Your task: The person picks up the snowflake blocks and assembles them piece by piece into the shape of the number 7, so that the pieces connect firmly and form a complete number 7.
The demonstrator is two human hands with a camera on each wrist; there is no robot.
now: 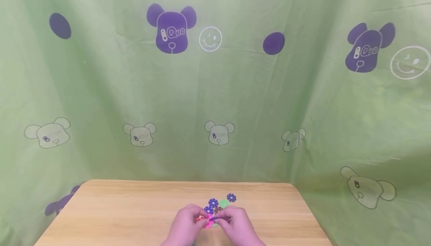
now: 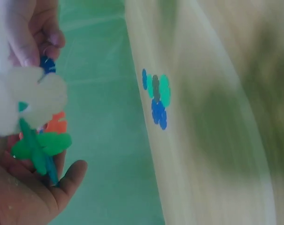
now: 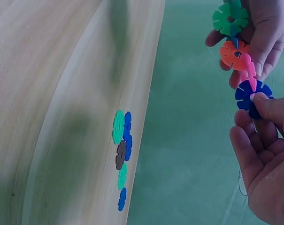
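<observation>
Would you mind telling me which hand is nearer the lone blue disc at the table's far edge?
Right. The right hand lies just below the blue disc; the left hand is further left.

Both wrists run off the bottom edge in the head view. Loose discs [image 1: 219, 203] beyond the hands are too tiny to count, and the counter [image 2: 217, 117] is pretty smeared.

A wooden table [image 1: 134, 216] bears loose snowflake discs [image 1: 222, 202].
</observation>
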